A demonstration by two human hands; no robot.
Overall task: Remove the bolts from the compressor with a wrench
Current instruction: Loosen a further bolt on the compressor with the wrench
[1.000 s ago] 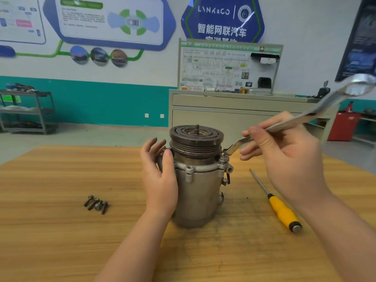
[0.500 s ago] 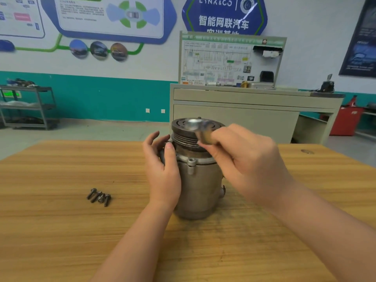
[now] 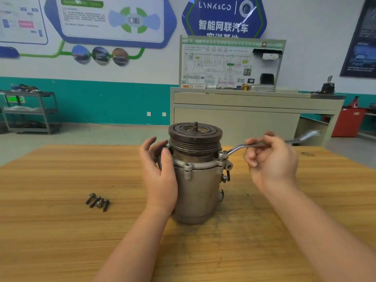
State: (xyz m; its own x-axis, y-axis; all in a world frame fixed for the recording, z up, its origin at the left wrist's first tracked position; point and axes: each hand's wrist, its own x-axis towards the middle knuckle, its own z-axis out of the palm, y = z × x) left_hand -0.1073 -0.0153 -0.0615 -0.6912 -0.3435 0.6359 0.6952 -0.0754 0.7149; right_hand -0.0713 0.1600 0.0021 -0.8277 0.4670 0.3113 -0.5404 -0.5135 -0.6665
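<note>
Wrench [image 3: 262,145] swung back out (R hand [image 3: 272,159]); L hand [image 3: 160,176] steadies compressor [image 3: 198,188].

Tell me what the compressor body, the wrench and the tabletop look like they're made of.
The compressor body looks like cast metal, probably aluminium: dull grey, matte, with moulded lugs. Its grooved pulley on top is darker, possibly rusty steel. The wrench looks like polished or chromed steel, bright and reflective. The table looks like wood or wood-grain laminate, with yellow-brown streaked grain; which of the two cannot be told.

The blue hexagonal wall sign [image 3: 223,17] is displaying "LYNK&CO" above the Chinese characters "智能网联汽车"; print on the other wall panels and the wiring-diagram board [image 3: 230,64] is reading too blurred.
</note>
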